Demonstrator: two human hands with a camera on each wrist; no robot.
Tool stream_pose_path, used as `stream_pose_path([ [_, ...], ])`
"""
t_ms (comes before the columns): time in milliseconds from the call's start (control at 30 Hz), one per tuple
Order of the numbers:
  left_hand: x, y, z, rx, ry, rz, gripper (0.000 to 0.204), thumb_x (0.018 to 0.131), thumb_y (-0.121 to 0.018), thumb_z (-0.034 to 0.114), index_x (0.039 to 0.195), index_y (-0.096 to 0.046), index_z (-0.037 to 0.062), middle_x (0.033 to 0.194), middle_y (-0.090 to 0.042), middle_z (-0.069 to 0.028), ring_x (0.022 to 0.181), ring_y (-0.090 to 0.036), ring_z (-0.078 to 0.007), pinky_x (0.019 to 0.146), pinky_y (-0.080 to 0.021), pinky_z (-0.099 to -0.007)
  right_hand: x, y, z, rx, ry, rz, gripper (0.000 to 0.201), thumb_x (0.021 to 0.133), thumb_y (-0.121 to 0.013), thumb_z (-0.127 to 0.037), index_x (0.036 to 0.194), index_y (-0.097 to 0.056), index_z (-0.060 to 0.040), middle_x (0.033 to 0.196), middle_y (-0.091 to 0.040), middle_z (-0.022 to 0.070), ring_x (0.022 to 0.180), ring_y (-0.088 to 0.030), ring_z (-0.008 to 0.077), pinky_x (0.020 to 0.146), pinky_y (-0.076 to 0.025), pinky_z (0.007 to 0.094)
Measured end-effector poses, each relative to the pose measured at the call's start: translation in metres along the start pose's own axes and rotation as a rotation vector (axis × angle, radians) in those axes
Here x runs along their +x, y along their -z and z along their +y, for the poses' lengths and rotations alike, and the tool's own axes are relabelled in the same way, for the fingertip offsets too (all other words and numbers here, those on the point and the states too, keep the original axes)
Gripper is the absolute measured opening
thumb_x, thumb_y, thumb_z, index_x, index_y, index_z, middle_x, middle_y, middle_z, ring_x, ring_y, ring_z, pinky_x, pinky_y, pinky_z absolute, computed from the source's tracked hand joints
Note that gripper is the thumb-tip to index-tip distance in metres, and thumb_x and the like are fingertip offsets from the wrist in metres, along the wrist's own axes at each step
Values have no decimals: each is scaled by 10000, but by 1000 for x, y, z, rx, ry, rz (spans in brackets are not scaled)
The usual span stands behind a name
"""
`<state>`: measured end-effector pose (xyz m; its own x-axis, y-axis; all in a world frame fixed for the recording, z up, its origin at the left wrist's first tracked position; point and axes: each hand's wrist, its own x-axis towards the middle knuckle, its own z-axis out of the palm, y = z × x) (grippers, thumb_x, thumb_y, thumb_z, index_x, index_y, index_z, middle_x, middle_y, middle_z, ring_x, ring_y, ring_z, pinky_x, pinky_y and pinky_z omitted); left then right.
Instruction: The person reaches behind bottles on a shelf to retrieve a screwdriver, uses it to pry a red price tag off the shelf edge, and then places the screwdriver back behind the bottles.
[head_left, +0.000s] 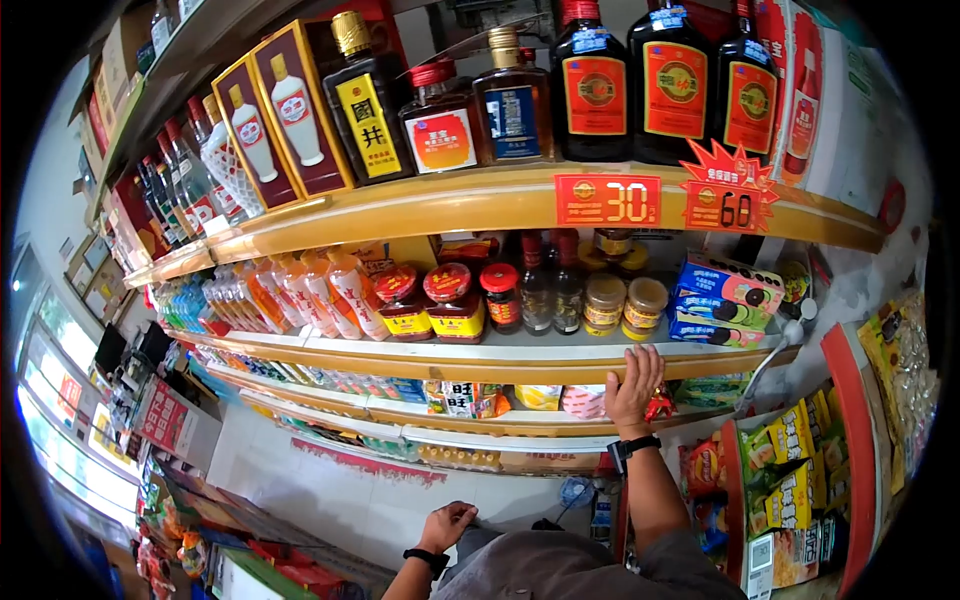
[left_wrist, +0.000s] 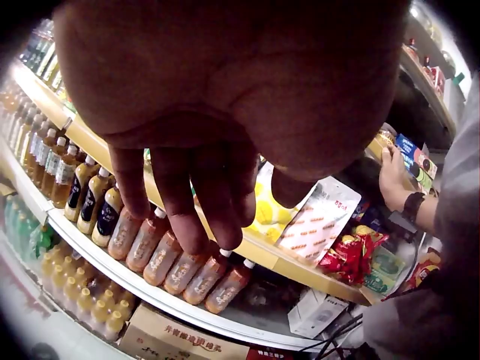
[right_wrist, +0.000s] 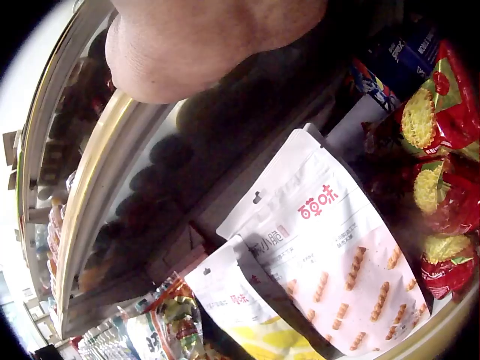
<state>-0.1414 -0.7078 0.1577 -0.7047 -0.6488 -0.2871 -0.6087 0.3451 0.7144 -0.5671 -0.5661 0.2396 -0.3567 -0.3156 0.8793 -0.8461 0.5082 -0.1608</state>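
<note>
My right hand (head_left: 635, 390) rests with its fingers extended on the front edge of the middle shelf (head_left: 520, 356), holding nothing. Just above its fingertips stand two small yellow-labelled jars (head_left: 642, 308) and a stack of blue cookie boxes (head_left: 722, 298). Under that shelf, a pink-and-white snack pouch (right_wrist: 341, 262) and a yellow-and-white pouch (right_wrist: 259, 330) stand below the right palm in the right wrist view. Low in front of the body hangs my left hand (head_left: 447, 525), its fingers loosely bent and nothing in them. Behind these fingers, the left wrist view shows bottles of orange drink (left_wrist: 180, 270).
Dark liquor bottles (head_left: 672, 85) line the top shelf, with red price tags (head_left: 608, 202) along its edge. Red-lidded jars (head_left: 452, 303) stand on the middle shelf. At the right, a rack (head_left: 735, 500) holds yellow snack bags (head_left: 785, 450). A white cable (head_left: 765, 370) hangs near the cookie boxes.
</note>
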Motion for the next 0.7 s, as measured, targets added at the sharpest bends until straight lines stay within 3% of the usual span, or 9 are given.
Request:
stream_pose_path([
  [100, 2, -5, -11, 5, -84, 10, 402, 979, -636, 433, 1113, -754, 72, 1000, -762, -139, 919, -747, -270, 827, -577, -360, 0, -4, 2, 24, -5, 6, 447, 995, -534, -328, 1334, -510, -38, 1411, -491, 186, 1387, -390, 428, 1158, -240, 633],
  [233, 0, -6, -12, -25, -2, 1, 405, 985, -622, 440, 1120, -757, 82, 983, -759, -148, 900, -741, -266, 816, -578, -369, -2, -8, 5, 3, -4, -5, 453, 1012, -502, -343, 1338, -504, -28, 1427, -478, 182, 1401, -375, 423, 1174, -222, 637],
  [333, -1, -3, -9, -38, -33, 5, 424, 989, -604, 463, 1115, -756, 87, 952, -756, -152, 878, -734, -276, 804, -573, -378, -4, -11, 6, -36, 9, 2, 478, 1042, -465, -370, 1389, -461, -41, 1470, -457, 188, 1430, -352, 417, 1190, -200, 630],
  [467, 0, 0, -9, 9, 20, -80, 441, 1012, -564, 470, 1106, -742, 77, 1012, -752, -126, 920, -731, -280, 833, -562, -373, -3, -8, 2, -60, 18, -13, 455, 1050, -458, -333, 1406, -451, -50, 1485, -450, 180, 1428, -358, 405, 1196, -200, 614],
  [533, 0, -5, -16, 52, -46, -33, 471, 996, -570, 503, 1116, -746, 82, 919, -751, -158, 852, -721, -314, 786, -555, -406, 0, -4, -1, -39, 10, -7, 454, 1046, -467, -319, 1412, -449, -51, 1489, -448, 176, 1427, -361, 403, 1191, -207, 615],
  [567, 0, -6, -15, 49, -49, -26, 471, 996, -570, 503, 1116, -746, 82, 919, -751, -158, 852, -721, -314, 786, -555, -406, 1, -2, -3, -43, 5, -9, 467, 1000, -527, -267, 1393, -467, -23, 1484, -450, 187, 1424, -361, 414, 1200, -213, 604],
  [700, 0, -7, -13, 45, -64, -45, 478, 1002, -555, 502, 1120, -742, 79, 945, -758, -149, 877, -727, -310, 807, -559, -403, 0, -2, -3, -43, -18, -41, 469, 993, -527, -258, 1393, -464, -20, 1478, -452, 197, 1424, -360, 418, 1196, -211, 604],
])
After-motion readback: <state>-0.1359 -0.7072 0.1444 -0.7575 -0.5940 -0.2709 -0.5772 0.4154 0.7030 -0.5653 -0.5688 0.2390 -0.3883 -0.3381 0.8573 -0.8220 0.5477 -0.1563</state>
